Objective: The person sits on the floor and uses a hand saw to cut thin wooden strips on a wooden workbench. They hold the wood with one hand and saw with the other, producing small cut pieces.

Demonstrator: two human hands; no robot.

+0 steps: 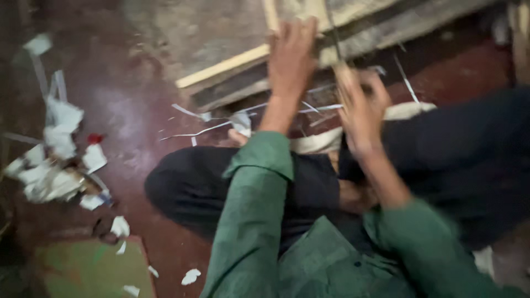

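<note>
At my far left, torn white paper scraps (52, 160) lie heaped on the dark red floor (127, 110), with a small red bit (95, 138) among them and a green mat (88, 270) nearer to me. Thin white strips (204, 129) trail across the floor toward the middle.

My left knee, in dark trousers (193, 187), is folded in front of me, and my green sleeve (254, 221) runs up from it. My left hand (291, 58) reaches forward and lies on the pale wooden frame (232, 63), fingers spread flat over its edge, pressing on it. The frame rests tilted on the floor just ahead of my legs, its light-coloured bar running up to the right.

Just to the right, my right hand (361, 105) is closed around the handle of a thin tool (338, 55) whose dark shaft points up toward the frame, beside my left hand. The blur hides what kind of tool it is. A pale cloth (320, 140) lies under my wrists, across my lap.
</note>
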